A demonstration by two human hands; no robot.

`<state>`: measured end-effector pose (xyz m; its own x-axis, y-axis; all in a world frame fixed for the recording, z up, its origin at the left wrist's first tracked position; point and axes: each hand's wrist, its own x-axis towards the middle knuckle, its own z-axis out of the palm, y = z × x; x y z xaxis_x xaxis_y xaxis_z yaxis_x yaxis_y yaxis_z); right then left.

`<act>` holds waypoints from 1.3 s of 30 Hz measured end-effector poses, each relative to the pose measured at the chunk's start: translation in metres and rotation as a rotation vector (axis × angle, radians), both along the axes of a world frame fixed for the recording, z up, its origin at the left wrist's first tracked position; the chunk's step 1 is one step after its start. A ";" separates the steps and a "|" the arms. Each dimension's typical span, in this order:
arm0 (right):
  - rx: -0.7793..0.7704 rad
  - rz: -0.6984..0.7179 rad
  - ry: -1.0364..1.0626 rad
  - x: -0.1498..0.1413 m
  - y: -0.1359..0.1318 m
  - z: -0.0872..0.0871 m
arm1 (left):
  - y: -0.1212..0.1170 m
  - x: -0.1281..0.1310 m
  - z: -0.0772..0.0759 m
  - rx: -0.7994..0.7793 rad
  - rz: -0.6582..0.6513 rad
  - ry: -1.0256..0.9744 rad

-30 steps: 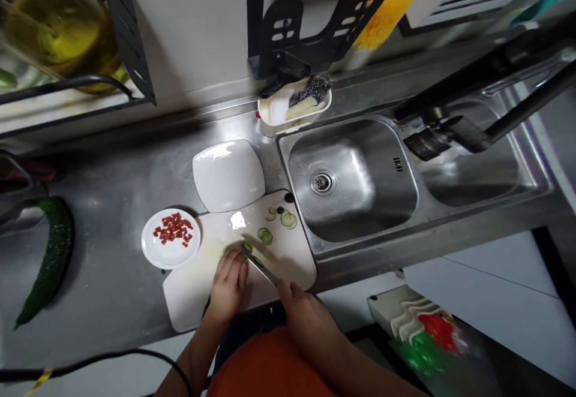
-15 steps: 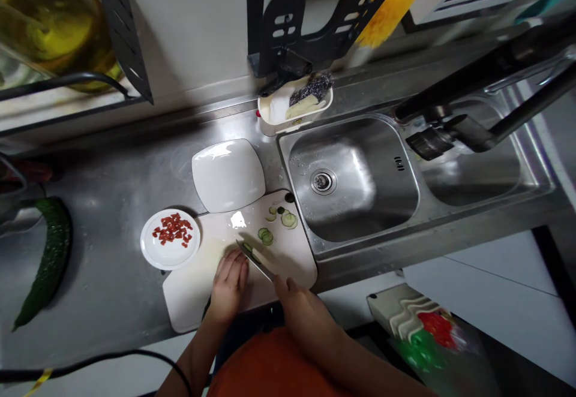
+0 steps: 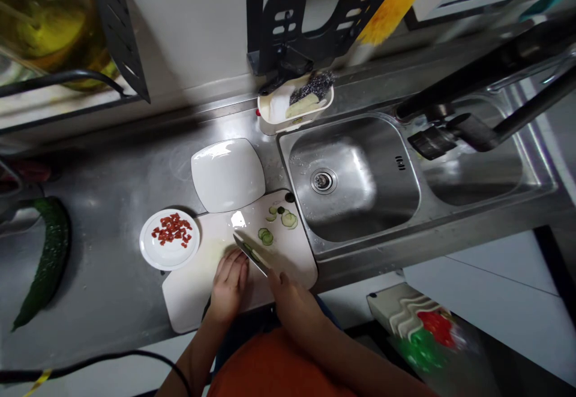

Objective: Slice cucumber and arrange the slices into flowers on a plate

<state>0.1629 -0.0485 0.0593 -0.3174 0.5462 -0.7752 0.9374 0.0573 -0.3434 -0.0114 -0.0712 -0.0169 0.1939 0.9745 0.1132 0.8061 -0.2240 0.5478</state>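
Dim light glints on a steel counter (image 3: 121, 169) and double sink (image 3: 378, 199) before a pale wall (image 3: 193, 25).

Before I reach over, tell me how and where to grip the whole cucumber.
I'd grip the whole cucumber around its thick middle, from the right, where the cutting board lies: the long flank faces that way, and the lower end tapers.
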 end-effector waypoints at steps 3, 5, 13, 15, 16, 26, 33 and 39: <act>-0.014 -0.001 -0.003 -0.005 0.003 -0.003 | 0.000 0.000 -0.001 -0.003 -0.006 0.003; -0.015 -0.006 -0.009 -0.008 0.005 -0.005 | 0.000 0.000 0.000 -0.007 -0.005 -0.007; 0.021 -0.033 -0.002 -0.010 0.000 -0.017 | 0.001 0.000 0.003 -0.051 0.002 -0.029; 0.030 -0.041 0.010 -0.008 0.001 -0.017 | 0.002 0.000 0.005 -0.056 0.006 -0.039; 0.033 -0.046 0.016 -0.007 0.001 -0.017 | 0.002 0.000 0.006 -0.056 0.007 -0.044; 0.037 0.004 -0.033 0.013 -0.011 0.004 | 0.002 0.000 0.008 -0.046 0.018 -0.041; -0.026 0.035 -0.034 0.018 -0.016 0.019 | 0.000 0.000 0.006 -0.019 0.008 -0.001; -0.063 0.010 -0.022 0.019 -0.014 0.023 | 0.000 0.000 0.005 -0.019 0.003 -0.003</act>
